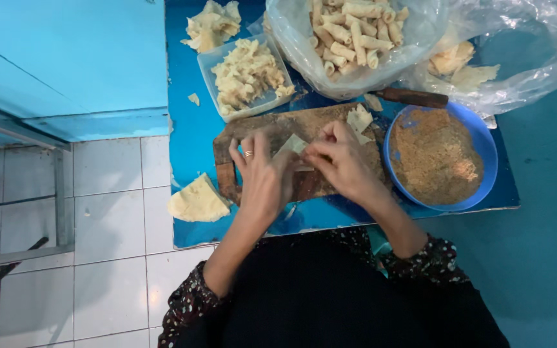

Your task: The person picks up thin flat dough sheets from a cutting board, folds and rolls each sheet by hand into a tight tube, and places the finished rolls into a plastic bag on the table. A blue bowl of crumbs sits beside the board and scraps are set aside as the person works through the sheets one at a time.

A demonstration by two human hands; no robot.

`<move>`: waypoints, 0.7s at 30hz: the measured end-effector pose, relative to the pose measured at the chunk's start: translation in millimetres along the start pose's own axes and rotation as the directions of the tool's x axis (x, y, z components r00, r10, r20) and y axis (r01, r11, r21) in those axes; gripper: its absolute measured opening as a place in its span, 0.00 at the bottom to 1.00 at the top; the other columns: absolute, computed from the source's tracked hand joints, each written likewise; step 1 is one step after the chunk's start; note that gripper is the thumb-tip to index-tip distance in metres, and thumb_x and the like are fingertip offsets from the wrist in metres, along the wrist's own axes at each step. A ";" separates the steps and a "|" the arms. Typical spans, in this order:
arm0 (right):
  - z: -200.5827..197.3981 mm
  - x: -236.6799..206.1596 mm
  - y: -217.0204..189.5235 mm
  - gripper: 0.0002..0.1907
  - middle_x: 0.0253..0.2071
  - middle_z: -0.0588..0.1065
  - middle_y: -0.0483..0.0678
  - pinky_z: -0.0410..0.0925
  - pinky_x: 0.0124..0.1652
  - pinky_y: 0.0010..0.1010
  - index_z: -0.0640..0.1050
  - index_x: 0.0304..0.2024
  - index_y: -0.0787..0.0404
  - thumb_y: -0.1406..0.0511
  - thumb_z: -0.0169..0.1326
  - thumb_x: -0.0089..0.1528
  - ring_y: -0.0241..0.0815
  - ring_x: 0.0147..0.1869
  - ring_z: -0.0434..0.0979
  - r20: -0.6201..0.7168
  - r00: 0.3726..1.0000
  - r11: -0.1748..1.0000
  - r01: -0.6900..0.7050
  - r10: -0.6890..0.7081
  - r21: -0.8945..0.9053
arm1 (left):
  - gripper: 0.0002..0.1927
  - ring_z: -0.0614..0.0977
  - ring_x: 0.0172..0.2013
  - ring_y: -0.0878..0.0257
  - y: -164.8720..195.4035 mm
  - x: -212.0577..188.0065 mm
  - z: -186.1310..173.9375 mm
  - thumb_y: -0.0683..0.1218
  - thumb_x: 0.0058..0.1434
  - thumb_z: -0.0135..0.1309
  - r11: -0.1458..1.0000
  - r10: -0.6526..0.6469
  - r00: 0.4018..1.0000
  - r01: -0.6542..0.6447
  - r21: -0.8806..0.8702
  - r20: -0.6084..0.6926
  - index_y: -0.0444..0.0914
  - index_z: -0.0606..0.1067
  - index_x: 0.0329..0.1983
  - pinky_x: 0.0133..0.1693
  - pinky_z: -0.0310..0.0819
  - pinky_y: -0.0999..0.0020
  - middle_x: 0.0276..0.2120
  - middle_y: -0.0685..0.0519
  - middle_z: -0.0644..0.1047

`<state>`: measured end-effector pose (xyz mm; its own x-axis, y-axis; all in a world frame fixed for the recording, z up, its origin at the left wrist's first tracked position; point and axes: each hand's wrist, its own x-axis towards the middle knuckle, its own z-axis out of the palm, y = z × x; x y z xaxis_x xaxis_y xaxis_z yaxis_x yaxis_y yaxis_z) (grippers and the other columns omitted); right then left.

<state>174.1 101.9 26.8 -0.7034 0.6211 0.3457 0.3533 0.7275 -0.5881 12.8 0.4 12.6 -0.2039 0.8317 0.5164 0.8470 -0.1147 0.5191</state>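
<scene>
Both my hands work a thin pale pastry sheet (293,144) on a dark wooden cutting board (272,126). My left hand (262,174), a ring on one finger, presses the sheet's left side with fingers spread. My right hand (342,161) pinches and folds its right edge. More cut pastry pieces (359,119) lie on the board just beyond my right hand. To the right a blue bowl (485,145) holds brown crumbly filling (436,154).
A clear plastic bag (304,38) of finished rolls (352,32) lies at the back, beside a clear tray (209,67) of pastry scraps. A stack of sheets (196,201) sits at the blue table's left edge. A brown-handled knife (414,98) lies behind the bowl. White tiled floor is left.
</scene>
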 end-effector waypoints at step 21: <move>5.0 -8.8 -5.9 0.09 0.48 0.65 0.53 0.70 0.45 0.38 0.81 0.40 0.60 0.71 0.64 0.56 0.48 0.47 0.75 -0.092 0.995 0.998 -0.043 0.038 -0.050 | 0.08 0.67 0.63 0.42 3.8 -2.4 16.6 0.42 0.62 0.52 0.980 -0.010 0.999 0.002 0.197 0.040 0.36 0.76 0.43 0.67 0.44 0.27 0.61 0.41 0.67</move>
<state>175.1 90.7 23.6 -0.6297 0.6726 0.3887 0.4138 0.7139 -0.5649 24.7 7.0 1.9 -0.1931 0.8538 0.4835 0.9266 -0.0034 0.3760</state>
